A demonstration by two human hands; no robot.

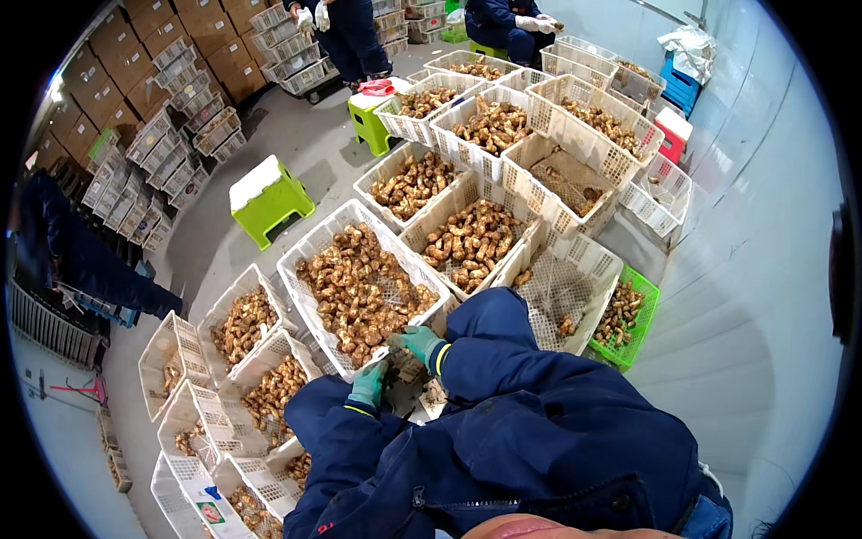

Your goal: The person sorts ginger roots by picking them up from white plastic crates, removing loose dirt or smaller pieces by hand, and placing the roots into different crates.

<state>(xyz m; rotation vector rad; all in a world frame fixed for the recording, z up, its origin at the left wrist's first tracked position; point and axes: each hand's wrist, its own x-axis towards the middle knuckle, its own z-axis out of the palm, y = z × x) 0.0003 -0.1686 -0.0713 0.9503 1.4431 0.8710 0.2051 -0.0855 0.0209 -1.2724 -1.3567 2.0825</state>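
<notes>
I'm getting cool, bright, fairly even light across the floor (328,184), with soft shadow by the green stool (272,205), whose white top nearly washes out. A small glare burns at the upper left, beside the cardboard boxes (202,31). The mushrooms (359,287) look reasonably crisp to me; the dark jacket (539,395) swallows detail. Toward the rim things soften, the pale wall (763,269) bows, and black fills the corners.

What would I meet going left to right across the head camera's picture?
Co-worker in dark blue, nearest lime-green step stool, green-gloved left hand, green-gloved right hand, bright green basket of brown mushrooms, pale blue right-hand wall.
</notes>
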